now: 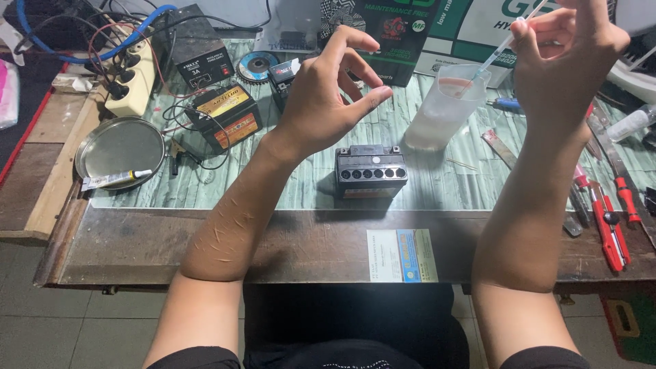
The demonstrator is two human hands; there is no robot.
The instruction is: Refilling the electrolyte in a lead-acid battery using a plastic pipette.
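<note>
1. A thin syringe [502,46] is gripped by the right hand [564,65], its tip in the plastic cup [445,106].
2. The left hand [328,92] is held open above the small black battery [370,171], near the worktop's front edge.

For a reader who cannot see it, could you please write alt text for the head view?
The right hand holds a thin syringe over a plastic cup; the empty left hand hovers above a small black battery on the workbench.
</note>
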